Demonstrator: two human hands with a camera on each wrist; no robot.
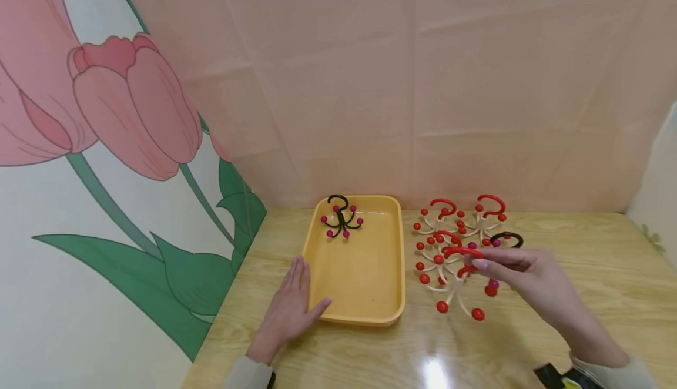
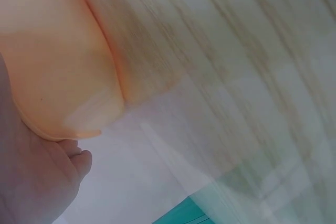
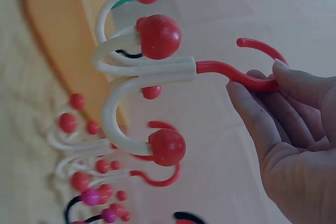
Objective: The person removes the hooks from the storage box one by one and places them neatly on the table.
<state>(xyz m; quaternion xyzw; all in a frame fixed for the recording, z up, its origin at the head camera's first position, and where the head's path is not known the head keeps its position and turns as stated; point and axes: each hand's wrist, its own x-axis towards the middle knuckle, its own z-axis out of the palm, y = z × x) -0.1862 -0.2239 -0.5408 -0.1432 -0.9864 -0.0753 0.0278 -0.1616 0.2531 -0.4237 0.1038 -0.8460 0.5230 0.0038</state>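
My right hand [image 1: 534, 283] pinches the red hook end of a multi-arm hanging hook [image 3: 239, 74] between thumb and fingers. Its cream arms curve outward and end in red balls. In the head view it hangs above the table, overlapping other hooks. My left hand [image 1: 288, 307] rests at the near left corner of a yellow tray [image 1: 399, 260], fingers extended along the left side and thumb over the near rim. Inside the tray, near the far left corner, lies a black hook [image 1: 341, 220] with magenta balls.
Right of the tray, several red-and-cream hooks [image 1: 482, 224] lie grouped on the wood-grain table [image 1: 582, 260]. Among them a black hook [image 1: 510, 236] is partly covered by my right hand. A pink cloth backdrop [image 1: 476, 83] rises behind, and a tulip-print panel [image 1: 132, 201] stands at left.
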